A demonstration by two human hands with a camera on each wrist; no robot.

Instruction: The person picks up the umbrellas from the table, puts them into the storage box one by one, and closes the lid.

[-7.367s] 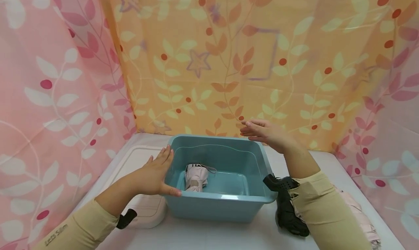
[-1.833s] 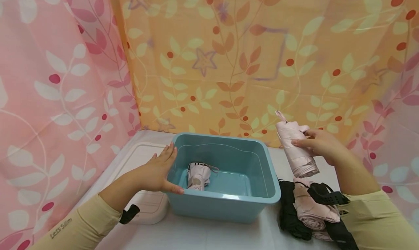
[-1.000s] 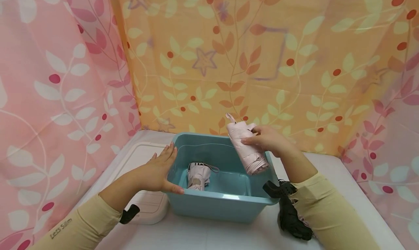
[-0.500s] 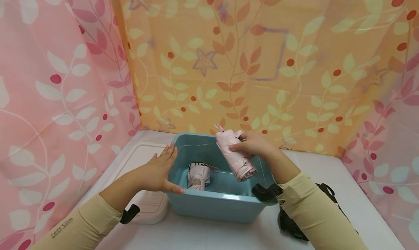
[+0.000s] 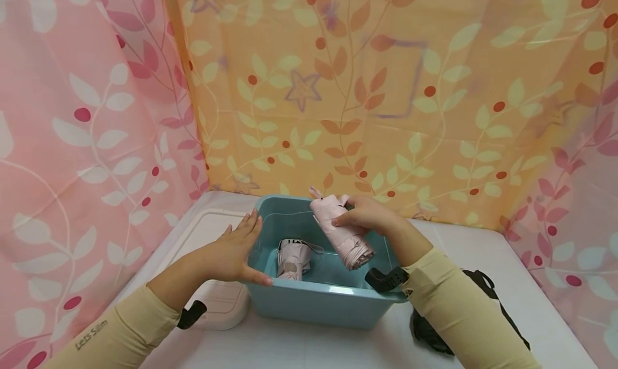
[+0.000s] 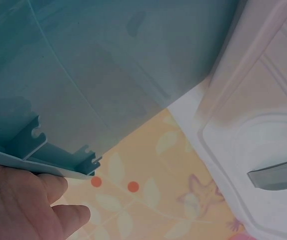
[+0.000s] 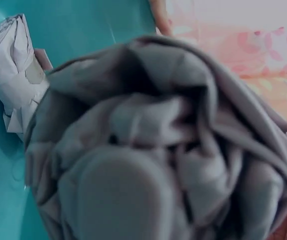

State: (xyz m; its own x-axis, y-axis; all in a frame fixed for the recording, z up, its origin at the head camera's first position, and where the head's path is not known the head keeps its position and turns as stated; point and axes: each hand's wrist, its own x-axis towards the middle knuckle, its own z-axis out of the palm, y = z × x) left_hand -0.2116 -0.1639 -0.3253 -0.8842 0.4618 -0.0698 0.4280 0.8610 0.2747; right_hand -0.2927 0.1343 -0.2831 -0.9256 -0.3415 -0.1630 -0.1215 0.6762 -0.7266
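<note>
My right hand (image 5: 369, 214) grips a rolled pale pink folding umbrella (image 5: 340, 232), tilted, wrist loop up at the far end, over the blue plastic bin (image 5: 318, 307). Its bunched fabric and rounded handle end (image 7: 126, 192) fill the right wrist view. Inside the bin at the left lies another folded pale umbrella (image 5: 292, 259), with dark lettering, a strap and a cord loop. My left hand (image 5: 230, 253) rests with fingers straight along the bin's left rim, thumb at the front corner. In the left wrist view, the left fingers (image 6: 53, 187) lie against the rim's underside.
A white lid (image 5: 219, 304) with a grey latch (image 6: 278, 175) lies left of the bin. Black folded items (image 5: 427, 331) with a strap lie to the right, partly behind my right sleeve. Patterned curtains (image 5: 362, 90) enclose the white table on three sides.
The right hand, empty at first, has picked up the pink umbrella at the right and carried it left over the bin, lowering it slightly. The left hand has stayed on the rim.
</note>
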